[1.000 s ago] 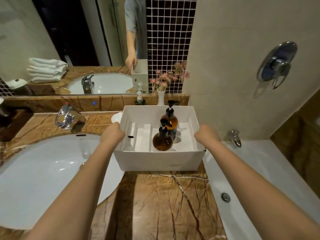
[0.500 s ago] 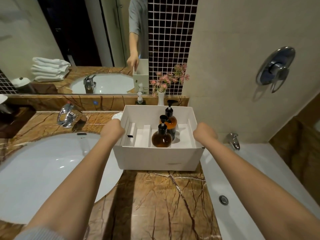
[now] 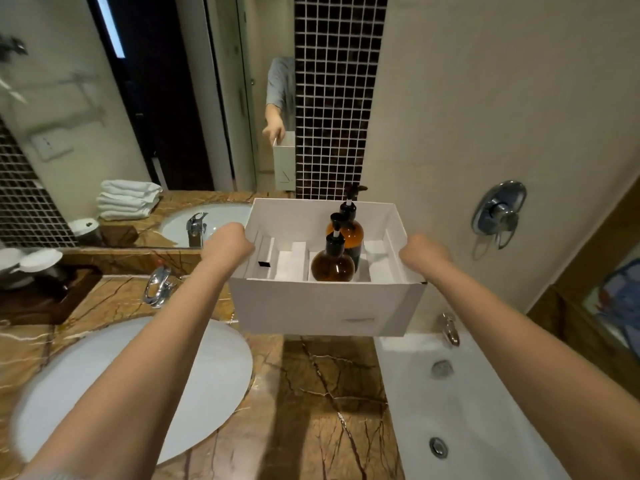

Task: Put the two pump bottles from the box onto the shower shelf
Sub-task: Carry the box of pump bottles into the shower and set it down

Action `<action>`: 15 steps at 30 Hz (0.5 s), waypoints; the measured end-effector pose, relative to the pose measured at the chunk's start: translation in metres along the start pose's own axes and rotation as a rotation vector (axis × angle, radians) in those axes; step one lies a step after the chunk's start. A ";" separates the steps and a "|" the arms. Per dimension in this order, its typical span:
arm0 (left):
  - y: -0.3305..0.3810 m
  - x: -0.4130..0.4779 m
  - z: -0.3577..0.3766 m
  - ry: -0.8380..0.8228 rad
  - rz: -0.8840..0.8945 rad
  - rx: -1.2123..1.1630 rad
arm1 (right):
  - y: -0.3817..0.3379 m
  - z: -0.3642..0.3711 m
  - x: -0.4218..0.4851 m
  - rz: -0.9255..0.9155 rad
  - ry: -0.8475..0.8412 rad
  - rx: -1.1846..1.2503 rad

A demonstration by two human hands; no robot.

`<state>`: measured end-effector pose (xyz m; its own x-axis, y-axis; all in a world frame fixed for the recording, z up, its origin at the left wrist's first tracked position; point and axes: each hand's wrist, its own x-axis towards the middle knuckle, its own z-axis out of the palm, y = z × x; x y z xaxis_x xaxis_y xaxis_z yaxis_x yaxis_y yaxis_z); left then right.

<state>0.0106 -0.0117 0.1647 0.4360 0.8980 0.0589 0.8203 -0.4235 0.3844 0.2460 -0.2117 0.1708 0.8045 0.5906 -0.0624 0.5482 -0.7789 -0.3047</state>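
Head view. White cardboard box (image 3: 325,303): held clear above the marble table (image 3: 322,410), between sink (image 3: 138,386) and bathtub (image 3: 485,410). Left hand (image 3: 228,242): grip closed on the box's left wall. Right hand (image 3: 422,252): grip closed on the right wall. Two amber pump bottles, upright inside: front bottle (image 3: 332,263) touching rear bottle (image 3: 348,230).

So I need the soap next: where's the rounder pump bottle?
Mid-frame in the head view, inside the white box, just in front of the taller bottle.
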 end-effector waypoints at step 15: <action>0.088 -0.038 -0.126 0.051 0.094 -0.067 | 0.011 -0.164 -0.041 -0.023 0.079 0.038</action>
<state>0.0193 -0.0677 0.3125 0.4890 0.8603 0.1440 0.7494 -0.4988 0.4354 0.2567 -0.2793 0.3253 0.8083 0.5885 0.0198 0.5588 -0.7560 -0.3409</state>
